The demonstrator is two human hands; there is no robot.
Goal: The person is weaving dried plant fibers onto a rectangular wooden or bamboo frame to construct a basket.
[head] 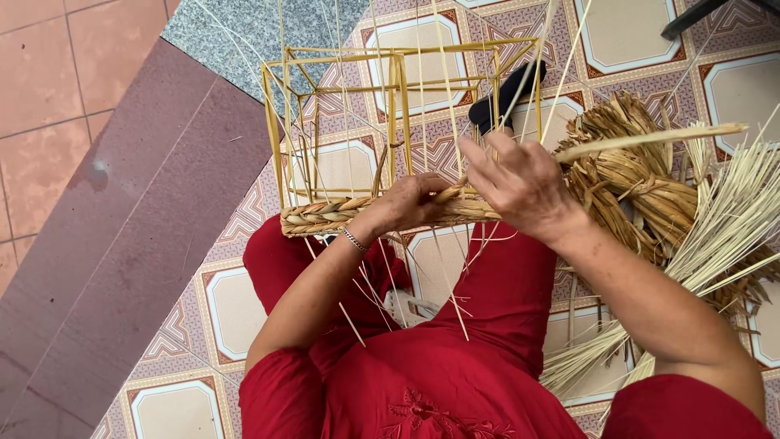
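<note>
A box-shaped basket frame [341, 130] with a plaited lower band is propped on the red-clad knees. The woven band is gripped by the left hand [410, 203], fingers curled tight. A flat sedge strand [650, 140] is pinched in the right hand [520, 183]. Dried sedge bundles [642, 183] are heaped on the patterned tile floor [236, 309]

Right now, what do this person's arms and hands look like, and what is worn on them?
Both arms are bare from the short red sleeves down. The left hand has a thin silver-coloured bracelet at the wrist. The right hand wears nothing that shows: no glove, ring or watch. The red clothes carry stitched flower patterns on the front.
</note>
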